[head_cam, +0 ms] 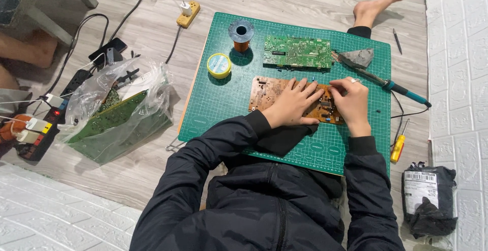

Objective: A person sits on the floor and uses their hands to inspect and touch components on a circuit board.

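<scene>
Two hands on a brown circuit board [269, 92] lying on a green cutting mat [223, 103] on the floor, left hand [294, 103] spread flat pressing it, right hand [351, 98] pinching a small part at its right end, green circuit board [297, 51] and soldering iron [396, 87] just beyond.

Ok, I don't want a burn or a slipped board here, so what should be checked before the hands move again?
1. Brown circuit board flat on the green cutting mat: ok.
2. Left hand pressing the board down: ok.
3. Right hand fingertips on the board's right end; what they pinch: cannot tell.
4. Soldering iron lying apart from both hands: ok.
5. Iron hot or cold: cannot tell.
6. Solder spool and yellow tin off the board: ok.
</scene>
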